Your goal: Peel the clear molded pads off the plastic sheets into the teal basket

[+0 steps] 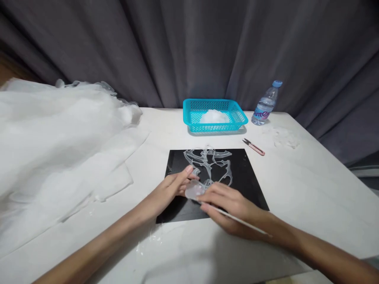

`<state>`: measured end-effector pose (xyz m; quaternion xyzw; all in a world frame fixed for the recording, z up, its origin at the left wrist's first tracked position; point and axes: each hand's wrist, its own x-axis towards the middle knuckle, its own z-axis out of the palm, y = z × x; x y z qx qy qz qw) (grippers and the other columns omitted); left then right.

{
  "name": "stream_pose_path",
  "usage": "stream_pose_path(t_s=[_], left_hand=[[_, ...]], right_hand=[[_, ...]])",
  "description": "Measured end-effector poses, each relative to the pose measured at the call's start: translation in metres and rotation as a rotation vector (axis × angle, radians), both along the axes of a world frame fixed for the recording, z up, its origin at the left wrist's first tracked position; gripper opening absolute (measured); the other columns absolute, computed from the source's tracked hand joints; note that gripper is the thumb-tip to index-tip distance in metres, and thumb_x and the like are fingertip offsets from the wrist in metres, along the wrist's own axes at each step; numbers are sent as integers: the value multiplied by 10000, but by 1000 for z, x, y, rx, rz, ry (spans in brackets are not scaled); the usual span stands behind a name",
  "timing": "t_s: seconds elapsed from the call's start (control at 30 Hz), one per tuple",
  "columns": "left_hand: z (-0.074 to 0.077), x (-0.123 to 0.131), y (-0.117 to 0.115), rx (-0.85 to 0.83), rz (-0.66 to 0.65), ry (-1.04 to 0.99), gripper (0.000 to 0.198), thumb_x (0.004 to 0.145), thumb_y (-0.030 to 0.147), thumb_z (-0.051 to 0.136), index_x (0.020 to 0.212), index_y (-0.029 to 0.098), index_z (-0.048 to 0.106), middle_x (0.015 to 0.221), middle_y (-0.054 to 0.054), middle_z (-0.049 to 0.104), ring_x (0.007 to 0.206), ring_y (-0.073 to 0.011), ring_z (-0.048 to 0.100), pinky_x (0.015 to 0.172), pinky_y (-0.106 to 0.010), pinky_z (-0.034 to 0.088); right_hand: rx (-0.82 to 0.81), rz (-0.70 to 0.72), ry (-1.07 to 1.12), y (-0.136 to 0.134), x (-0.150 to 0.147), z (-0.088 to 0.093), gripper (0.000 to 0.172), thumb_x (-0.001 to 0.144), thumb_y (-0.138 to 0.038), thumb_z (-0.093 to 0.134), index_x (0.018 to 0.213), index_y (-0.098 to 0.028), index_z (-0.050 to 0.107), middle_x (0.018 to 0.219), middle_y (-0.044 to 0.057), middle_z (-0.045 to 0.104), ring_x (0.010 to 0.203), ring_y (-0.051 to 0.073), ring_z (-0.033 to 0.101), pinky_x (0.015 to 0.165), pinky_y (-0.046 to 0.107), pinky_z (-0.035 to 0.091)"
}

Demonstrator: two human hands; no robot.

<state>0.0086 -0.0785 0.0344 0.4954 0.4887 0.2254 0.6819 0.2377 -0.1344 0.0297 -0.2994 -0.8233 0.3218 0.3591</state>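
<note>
A black rectangular sheet [248,185] lies on the white table, with a sheer white cut-out fabric piece [209,159] spread over its upper part. My left hand [177,183] is closed at the lower left of this piece, its thumb and fingers pinching the edge of the sheer fabric. Between the two hands a rounded translucent flap [194,190] stands out. My right hand [229,205] touches the flap with its fingertips and holds a thin white stick [237,219], which slants down to the right across the palm toward the wrist.
Heaped sheer white fabric [65,146] covers the table's left side. A blue basket [216,127] with white material stands at the back, beside a water bottle [265,106]. Small pink-handled snips [256,148] and white scraps [286,138] lie at the right. A gray curtain [207,47] hangs behind.
</note>
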Motion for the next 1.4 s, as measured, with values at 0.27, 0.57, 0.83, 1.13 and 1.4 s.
stream_pose_path(t_s=[0.27,0.57,0.83,1.13,1.4], left_hand=[[-17,0,0,191,-122,-44,403,932,456,734,1214,174,674,922,-56,762,850,-206,703,789,-317,521],[-9,3,-19,561,-288,152,616,1028,464,614,1599,339,419,1464,-87,625,1311,-309,596,1094,-402,452],[-18,7,-22,541,-158,169,407,1018,488,637,1302,255,462,853,46,705,756,-159,609,716,-269,423],[-6,14,-24,879,-173,235,186,1097,294,484,1011,207,625,868,-16,750,777,-165,703,719,-275,530],[-9,-2,-27,1536,-351,124,189,1000,149,601,1074,250,743,1008,-53,829,880,-221,803,779,-317,647]], right_hand=[[-4,-150,17,25,22,9,440,1144,-335,331,1123,-239,759,1103,82,647,1104,220,572,1022,418,465],[-7,-127,-206,39,-1,-4,178,1066,-271,575,923,-201,656,945,47,715,866,209,522,855,368,429],[-280,-188,5,45,2,-3,179,966,-246,694,792,-206,712,751,-10,688,785,178,517,768,337,378],[60,-160,-239,43,9,3,193,1031,-258,606,880,-207,715,800,8,708,782,172,550,784,353,345],[370,-421,-443,62,23,-15,190,985,-152,556,812,-203,617,770,28,663,747,200,546,740,351,339]])
